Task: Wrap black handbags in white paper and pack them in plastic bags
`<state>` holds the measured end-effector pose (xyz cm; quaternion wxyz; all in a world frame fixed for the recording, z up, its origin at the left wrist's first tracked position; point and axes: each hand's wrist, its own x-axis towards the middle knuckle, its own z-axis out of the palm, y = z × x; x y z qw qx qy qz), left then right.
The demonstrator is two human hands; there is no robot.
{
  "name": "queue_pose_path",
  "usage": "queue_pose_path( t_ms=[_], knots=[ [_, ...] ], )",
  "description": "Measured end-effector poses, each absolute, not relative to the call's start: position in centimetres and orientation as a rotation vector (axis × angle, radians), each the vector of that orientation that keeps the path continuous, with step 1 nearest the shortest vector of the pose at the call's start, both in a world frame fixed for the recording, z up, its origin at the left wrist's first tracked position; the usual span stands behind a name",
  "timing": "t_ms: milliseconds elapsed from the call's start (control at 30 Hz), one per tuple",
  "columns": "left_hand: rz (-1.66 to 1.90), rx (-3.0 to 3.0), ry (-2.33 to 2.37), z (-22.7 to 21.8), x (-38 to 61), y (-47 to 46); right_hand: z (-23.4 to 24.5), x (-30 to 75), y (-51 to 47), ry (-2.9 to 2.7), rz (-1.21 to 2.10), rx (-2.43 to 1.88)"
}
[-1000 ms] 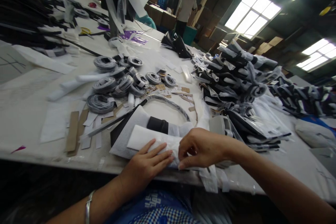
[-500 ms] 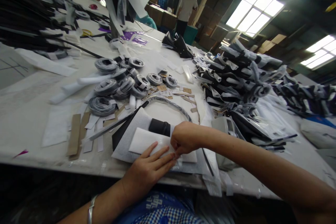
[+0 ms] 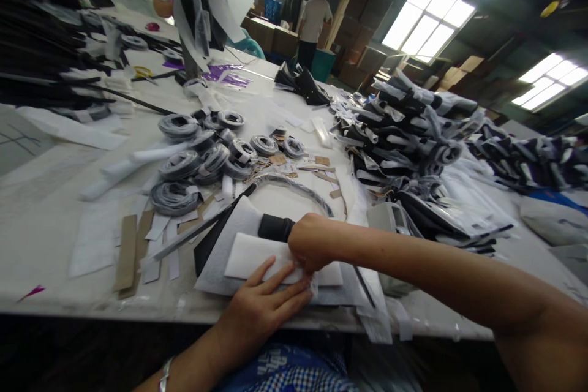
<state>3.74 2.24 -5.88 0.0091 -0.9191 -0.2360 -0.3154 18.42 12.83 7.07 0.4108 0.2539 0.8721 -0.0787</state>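
Note:
A black bag (image 3: 202,252) lies on the table in front of me, covered by a white wrapping sheet (image 3: 220,278). A folded strip of white foam (image 3: 243,255) rests on top, below a black strap tab (image 3: 273,228). My left hand (image 3: 264,300) lies flat across the foam, fingers spread. Close against its fingertips, my right hand (image 3: 312,240) is closed with fingers bent down; what it pinches is hidden. A bit of clear plastic (image 3: 314,286) shows beside the fingers. Behind the bag arches its wrapped handle (image 3: 305,185).
Coiled wrapped straps (image 3: 179,164) and cardboard strips (image 3: 126,251) lie to the left. A tall stack of wrapped black bags (image 3: 404,128) stands right. Yellow-handled scissors (image 3: 143,71) lie further back. One person (image 3: 315,15) stands in the background; another is partly hidden behind a hanging bag (image 3: 193,18).
The view has shifted slightly. My right hand has moved a little to the left over the foam. The left hand stays flat on it, and more clear plastic shows by its fingertips.

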Motion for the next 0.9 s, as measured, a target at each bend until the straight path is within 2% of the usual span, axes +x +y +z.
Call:
queue_pose_path(
  t_ms=[433, 667, 800, 900],
  knots=[
    [-1.131, -2.794, -0.713, -6.0, 3.9, 2.5, 4.7, 18.8, 15.8, 2.147, -0.236, 0.725],
    [-1.134, -2.783, -0.696, -5.9, 3.9, 2.4, 6.2, 24.3, 20.4, 2.176, -0.132, 1.275],
    [-1.131, -2.756, -0.674, -5.7, 3.9, 2.5, 6.4, 26.9, 17.3, 2.343, -0.119, 1.505],
    [-1.139, -2.738, -0.677, -5.4, 3.9, 2.5, 4.4, 27.2, 13.0, 2.499, -0.359, 1.427]
  ],
)
